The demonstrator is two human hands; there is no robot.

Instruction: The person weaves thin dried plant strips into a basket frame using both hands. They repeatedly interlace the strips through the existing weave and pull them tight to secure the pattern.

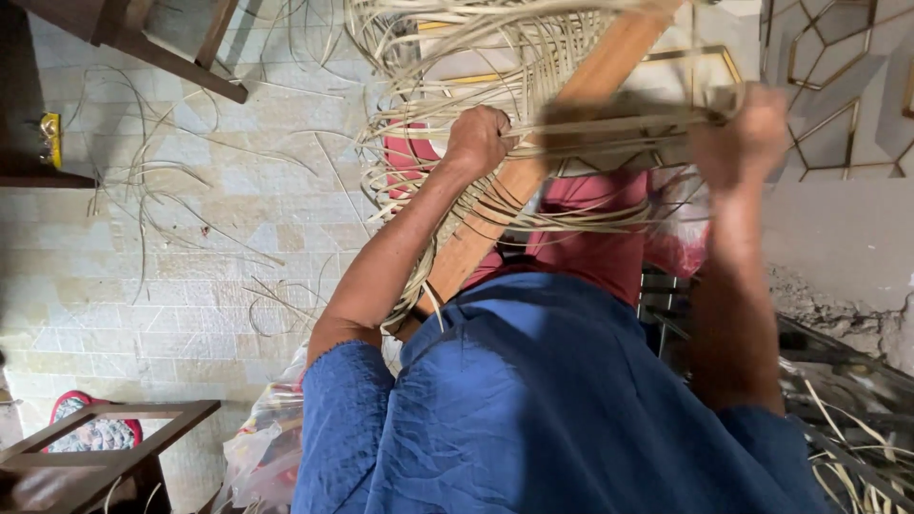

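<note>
A wooden frame (pixel 571 114), slanting from the person's lap up toward the top of the view, carries a web of pale cane strips (pixel 476 57) that is only partly woven: some strands run taut across it, while many loose ends curl free around its upper left and hang down along the rail. The left hand (pixel 476 141) is closed in a fist around a bundle of these strips, right against the frame's long rail. The right hand (pixel 741 143) is blurred, but it appears clamped on the end of a flat band of strips (pixel 628 124) stretched between the two hands. Judging by the tangle of free ends, a good deal of weaving remains. Beneath the frame lies red cloth (pixel 590 247), and a blue garment (pixel 533 400) fills the foreground. Cut strips lie scattered over the tiled floor (pixel 190 266), with a wooden stool frame (pixel 105 438) at the lower left.
</note>
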